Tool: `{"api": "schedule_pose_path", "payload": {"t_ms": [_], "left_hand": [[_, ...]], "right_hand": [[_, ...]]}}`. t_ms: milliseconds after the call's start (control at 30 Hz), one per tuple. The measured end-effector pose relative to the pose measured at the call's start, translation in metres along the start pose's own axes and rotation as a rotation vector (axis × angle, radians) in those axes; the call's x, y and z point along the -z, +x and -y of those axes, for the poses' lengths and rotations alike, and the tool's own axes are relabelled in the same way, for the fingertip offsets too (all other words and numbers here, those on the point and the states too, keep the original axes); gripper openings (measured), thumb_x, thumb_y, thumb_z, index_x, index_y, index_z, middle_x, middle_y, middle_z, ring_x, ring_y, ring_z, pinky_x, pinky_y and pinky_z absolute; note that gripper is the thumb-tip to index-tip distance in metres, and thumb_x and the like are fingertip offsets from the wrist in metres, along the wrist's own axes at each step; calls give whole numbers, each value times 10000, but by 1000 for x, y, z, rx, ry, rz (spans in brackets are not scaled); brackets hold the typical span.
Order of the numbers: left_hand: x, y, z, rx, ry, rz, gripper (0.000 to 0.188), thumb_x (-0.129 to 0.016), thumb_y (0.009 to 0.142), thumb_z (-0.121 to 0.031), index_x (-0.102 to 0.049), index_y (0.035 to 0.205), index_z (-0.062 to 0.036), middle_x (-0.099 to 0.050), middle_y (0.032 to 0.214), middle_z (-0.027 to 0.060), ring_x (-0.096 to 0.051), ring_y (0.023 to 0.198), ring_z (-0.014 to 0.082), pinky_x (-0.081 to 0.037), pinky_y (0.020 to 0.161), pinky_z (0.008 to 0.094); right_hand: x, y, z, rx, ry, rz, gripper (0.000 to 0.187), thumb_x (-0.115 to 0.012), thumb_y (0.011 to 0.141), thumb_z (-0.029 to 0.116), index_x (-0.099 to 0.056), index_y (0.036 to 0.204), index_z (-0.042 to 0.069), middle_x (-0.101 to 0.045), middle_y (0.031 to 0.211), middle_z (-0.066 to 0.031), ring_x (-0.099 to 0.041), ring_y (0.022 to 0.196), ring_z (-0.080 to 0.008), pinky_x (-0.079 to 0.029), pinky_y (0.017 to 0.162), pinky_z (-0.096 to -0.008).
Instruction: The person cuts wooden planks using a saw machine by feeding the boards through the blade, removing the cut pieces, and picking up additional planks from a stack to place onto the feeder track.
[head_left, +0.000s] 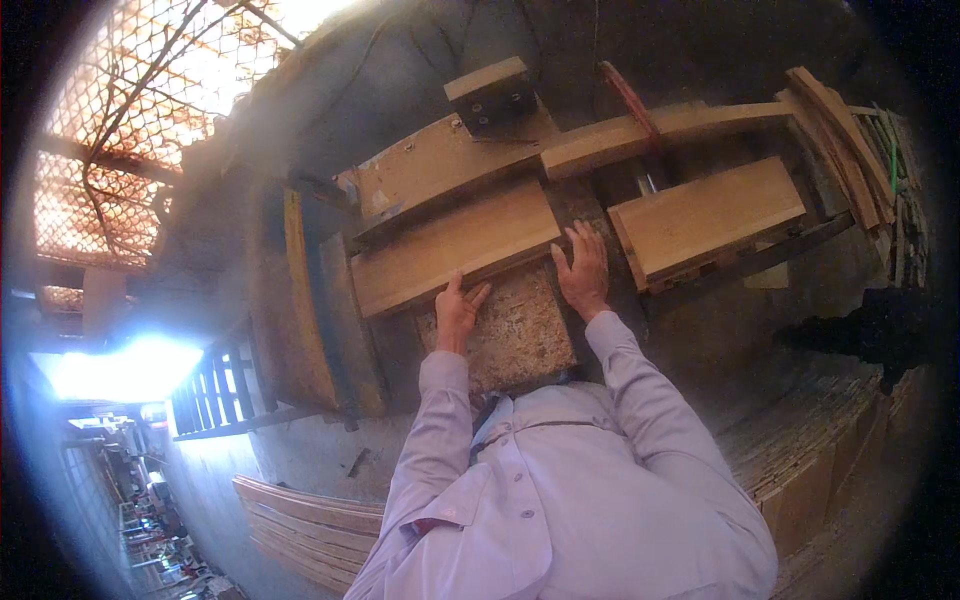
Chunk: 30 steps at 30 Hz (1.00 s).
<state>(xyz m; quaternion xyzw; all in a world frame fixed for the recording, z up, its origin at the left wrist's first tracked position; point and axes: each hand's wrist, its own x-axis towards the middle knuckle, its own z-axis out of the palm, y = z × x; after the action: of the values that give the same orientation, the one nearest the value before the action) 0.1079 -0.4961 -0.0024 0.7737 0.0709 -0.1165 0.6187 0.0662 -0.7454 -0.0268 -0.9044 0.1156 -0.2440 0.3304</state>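
A speckled, rough board (520,335) lies flat on a wooden machine table (450,250) in front of me. My left hand (458,312) rests on the board's left far corner, fingers apart and pressed flat. My right hand (583,270) lies on the board's right far edge, fingers spread, reaching onto the dark gap between two wooden table plates. Neither hand grips anything; both press on the board. My pale lilac shirt sleeves come up from below.
A second wooden plate (705,215) sits to the right, long planks (640,130) and a small block (492,92) behind. Stacked slats lie at lower left (310,525) and lower right (800,450). Leaning boards (850,140) stand far right. A wire mesh window (130,120) glows upper left.
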Motion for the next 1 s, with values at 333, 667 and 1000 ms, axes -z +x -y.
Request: {"api": "schedule_pose_path", "payload": {"t_ms": [333,667,1000], "left_hand": [[-11,2,-5,307,-663,46,583,-553,999,-282,-338,1343,136,-533,1260,288,-659,1009,384,-597,827,409],[1,10,-6,470,-560,114,628,-516,1006,-371,-329,1384,94,-638,1100,286,-696,906,335,-615,727,362],[-8,2,-4,376,-492,43,615,-564,974,-435,-466,1256,103,-659,1054,263,-706,840,309,-607,664,348]], "right_hand": [[-26,33,-8,-53,-88,-63,530,-630,892,362,-546,1261,-10,-505,1369,-198,-421,1293,-401,-281,1125,-505],[-29,41,0,-108,-30,-30,512,-599,897,347,-545,1270,-1,-495,1394,-187,-400,1325,-388,-261,1140,-504],[-29,39,0,-49,-132,-59,498,-612,908,394,-588,1231,16,-523,1372,-157,-434,1304,-340,-299,1119,-467]]}}
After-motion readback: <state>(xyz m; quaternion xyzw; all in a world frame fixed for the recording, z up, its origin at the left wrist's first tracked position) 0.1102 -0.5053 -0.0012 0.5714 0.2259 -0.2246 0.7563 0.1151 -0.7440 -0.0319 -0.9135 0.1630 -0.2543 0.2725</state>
